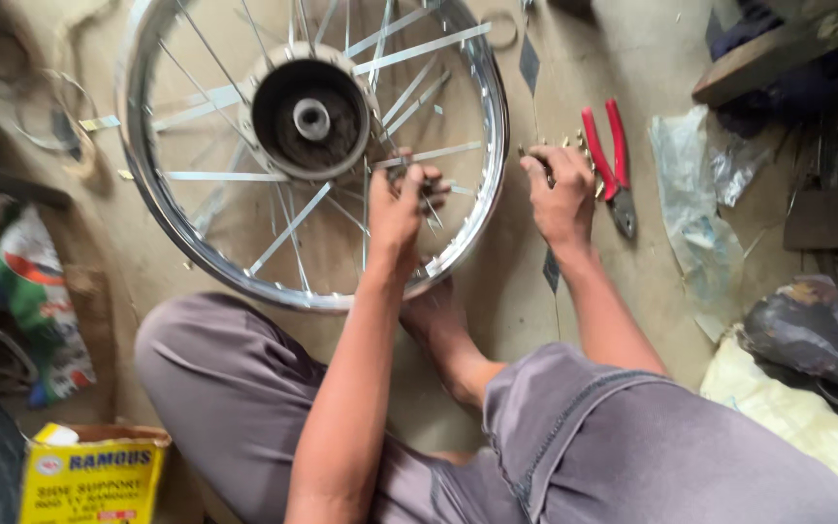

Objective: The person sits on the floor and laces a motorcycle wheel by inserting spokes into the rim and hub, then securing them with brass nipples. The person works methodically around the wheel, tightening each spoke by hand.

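Observation:
A chromed spoked wheel rim (pixel 147 209) with a dark hub (pixel 310 118) lies flat on the floor in front of me. My left hand (pixel 395 206) reaches inside the rim and grips a spoke (pixel 434 189) near the rim's right side. My right hand (pixel 560 189) rests on the floor just outside the rim, fingers pinched over a small pile of brass spoke nipples (pixel 584 155). Red-handled pliers (pixel 611 160) lie just right of that hand. My bare foot (pixel 438 325) sits under the rim's near edge.
A yellow cardboard box (pixel 89 475) stands at the lower left, a colourful bag (pixel 36 301) at the left. Clear plastic wrapping (pixel 695 209) lies right of the pliers. A dark seat-like object (pixel 812 330) on yellowish cloth (pixel 807 412) is at the right, with wood and clutter (pixel 788 44) at the top right.

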`<state>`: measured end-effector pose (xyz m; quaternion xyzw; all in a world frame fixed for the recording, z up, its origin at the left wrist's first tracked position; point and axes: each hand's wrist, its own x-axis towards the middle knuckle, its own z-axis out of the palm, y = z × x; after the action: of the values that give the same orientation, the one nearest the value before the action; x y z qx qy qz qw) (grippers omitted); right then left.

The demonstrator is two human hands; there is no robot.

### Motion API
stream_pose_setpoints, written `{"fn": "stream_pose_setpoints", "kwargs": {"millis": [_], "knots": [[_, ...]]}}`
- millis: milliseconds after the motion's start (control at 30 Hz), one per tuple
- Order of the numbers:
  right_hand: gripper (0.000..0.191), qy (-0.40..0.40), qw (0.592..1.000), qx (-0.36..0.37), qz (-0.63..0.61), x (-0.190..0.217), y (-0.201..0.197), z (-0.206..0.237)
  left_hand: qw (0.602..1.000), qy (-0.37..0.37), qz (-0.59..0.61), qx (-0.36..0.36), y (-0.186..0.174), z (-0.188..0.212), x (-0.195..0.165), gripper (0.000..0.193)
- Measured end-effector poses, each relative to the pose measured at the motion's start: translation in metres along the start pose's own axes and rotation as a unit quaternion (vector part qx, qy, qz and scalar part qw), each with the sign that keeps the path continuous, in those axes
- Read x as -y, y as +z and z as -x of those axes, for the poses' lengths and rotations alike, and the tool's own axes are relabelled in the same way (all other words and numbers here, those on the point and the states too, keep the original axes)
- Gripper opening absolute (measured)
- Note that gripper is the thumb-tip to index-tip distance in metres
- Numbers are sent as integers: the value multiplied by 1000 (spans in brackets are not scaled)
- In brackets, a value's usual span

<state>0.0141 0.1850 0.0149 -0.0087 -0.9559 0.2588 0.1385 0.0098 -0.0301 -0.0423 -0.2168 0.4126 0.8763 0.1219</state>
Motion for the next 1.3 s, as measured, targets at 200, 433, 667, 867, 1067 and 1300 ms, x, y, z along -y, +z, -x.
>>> {"fn": "stream_pose_setpoints", "kwargs": {"millis": [200, 433, 667, 867, 1067, 1300], "knots": [[20, 81, 979, 179, 52, -35, 27, -53, 998, -60, -12, 30, 8, 12, -24, 34], [28, 39, 969, 243, 5, -50, 29, -26, 992, -99, -53, 50, -3, 7, -28, 33], [18, 208, 882, 330, -265, -18, 35, 86, 989, -120, -43, 70, -5, 9, -33, 36], [17, 321, 828, 275, -369, 20, 33, 92, 989, -126, -35, 64, -2, 13, -34, 34], [18, 272, 850, 290, -347, 24, 29, 89, 991, -113, -37, 67, -4, 12, -28, 33], [15, 384, 729, 267, -500, 23, 24, 87, 991, -116, -42, 61, -3, 13, -28, 33]]}}
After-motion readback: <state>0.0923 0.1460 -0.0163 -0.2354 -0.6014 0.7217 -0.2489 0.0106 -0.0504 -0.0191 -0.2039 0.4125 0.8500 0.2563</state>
